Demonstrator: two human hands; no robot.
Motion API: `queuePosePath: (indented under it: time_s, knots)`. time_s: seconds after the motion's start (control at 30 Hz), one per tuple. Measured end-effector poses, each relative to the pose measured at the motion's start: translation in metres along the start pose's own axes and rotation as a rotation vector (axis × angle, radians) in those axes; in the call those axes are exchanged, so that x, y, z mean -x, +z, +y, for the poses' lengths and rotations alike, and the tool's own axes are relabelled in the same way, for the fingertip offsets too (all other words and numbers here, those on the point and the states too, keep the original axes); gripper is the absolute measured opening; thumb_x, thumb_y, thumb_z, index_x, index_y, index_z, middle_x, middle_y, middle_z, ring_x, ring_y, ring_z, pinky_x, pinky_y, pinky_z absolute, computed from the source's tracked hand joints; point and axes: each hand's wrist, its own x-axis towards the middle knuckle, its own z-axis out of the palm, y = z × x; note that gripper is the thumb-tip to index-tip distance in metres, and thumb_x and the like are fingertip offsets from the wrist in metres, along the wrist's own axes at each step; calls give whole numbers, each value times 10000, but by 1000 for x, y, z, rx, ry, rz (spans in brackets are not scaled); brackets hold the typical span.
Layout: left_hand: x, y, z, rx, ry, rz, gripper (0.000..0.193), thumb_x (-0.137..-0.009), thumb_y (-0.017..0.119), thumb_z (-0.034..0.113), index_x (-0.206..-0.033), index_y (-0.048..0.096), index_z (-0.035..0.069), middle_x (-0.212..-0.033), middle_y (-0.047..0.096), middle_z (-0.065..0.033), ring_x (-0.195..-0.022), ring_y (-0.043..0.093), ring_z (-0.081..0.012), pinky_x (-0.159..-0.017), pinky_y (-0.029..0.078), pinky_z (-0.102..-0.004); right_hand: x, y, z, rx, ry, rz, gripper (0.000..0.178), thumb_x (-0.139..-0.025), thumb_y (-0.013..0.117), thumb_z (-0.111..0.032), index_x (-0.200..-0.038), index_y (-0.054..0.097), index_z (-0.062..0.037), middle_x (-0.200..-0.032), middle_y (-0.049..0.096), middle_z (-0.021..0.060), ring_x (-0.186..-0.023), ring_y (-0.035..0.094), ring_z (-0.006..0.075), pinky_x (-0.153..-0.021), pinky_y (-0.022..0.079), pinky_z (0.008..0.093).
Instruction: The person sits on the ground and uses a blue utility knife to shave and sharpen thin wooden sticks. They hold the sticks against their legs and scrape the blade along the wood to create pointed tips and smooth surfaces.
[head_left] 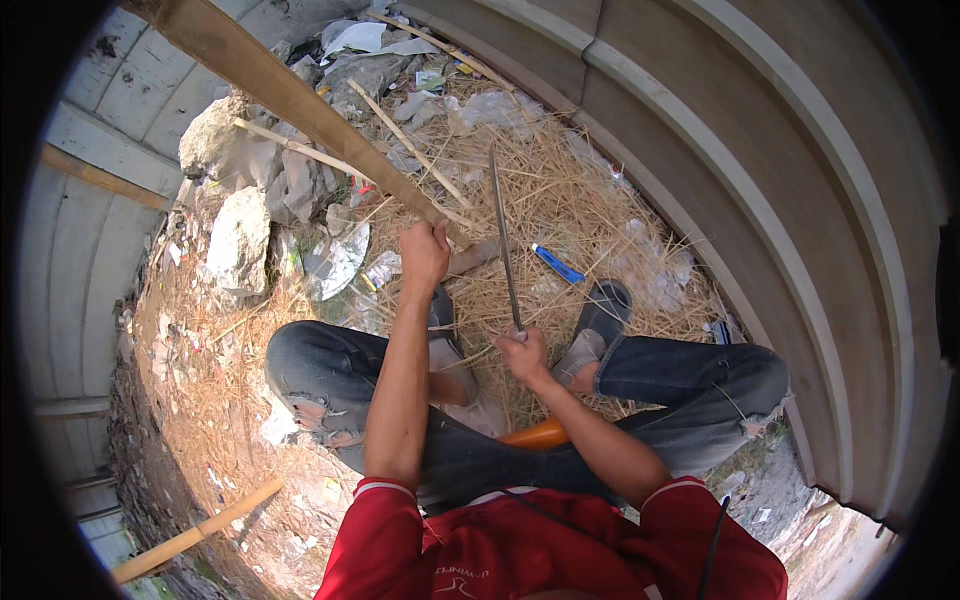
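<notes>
A long brown wooden strip slants down from the upper left, and my left hand is closed round its lower end. My right hand grips the handle of a machete. Its long, narrow dark blade points away from me, edge-on, and is apart from the strip. Under and beside my left hand lies a short piece of wood on the straw. Between the hands and my feet, dry shavings cover the ground.
A blue tube lies right of the blade. Pale rocks and thin sticks lie at the left and far side. Corrugated metal sheeting curves along the right. An orange seat shows beneath me. Another pole lies lower left.
</notes>
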Motion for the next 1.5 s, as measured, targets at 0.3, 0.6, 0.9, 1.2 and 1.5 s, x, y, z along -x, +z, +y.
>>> queuePosePath:
  time_s: [0.3,0.6,0.9,1.2,1.5]
  knots:
    - [-14,-35,28,132,-61,91,292,-944,662,173,-812,678,-87,-654,611,-301,-619,637,-463,-565,477,-498,-22,-6,22,-169,370,75,240,-829,714,-117,-655,557,-61,-567,527,25,-454,495,145,-437,393,331]
    - [0,2,9,146,-69,72,313,-964,658,209,-821,662,-69,-701,688,-230,-639,700,-363,-594,518,-441,-5,4,-30,-155,-120,68,271,-849,722,-115,-672,518,-96,-528,470,-16,-421,454,106,-403,357,288]
    - [1,13,-10,184,-93,125,318,-963,649,191,-799,636,-81,-659,634,-269,-633,657,-434,-575,496,-481,1,-6,-54,-169,376,-129,260,-883,685,-171,-708,625,11,-611,587,36,-488,529,181,-509,405,361]
    - [-1,7,5,328,-70,143,351,-955,657,218,-772,655,-81,-644,608,-295,-643,635,-471,-586,481,-506,16,-16,-8,140,380,-76,256,-844,720,-184,-715,630,17,-612,574,70,-521,545,186,-523,418,371]
    - [-3,-18,27,129,-24,90,356,-958,652,225,-772,666,-79,-658,612,-303,-650,637,-484,-592,497,-512,-6,-7,-69,-81,34,-3,320,-869,720,-207,-665,578,-6,-575,539,37,-511,496,153,-495,396,356]
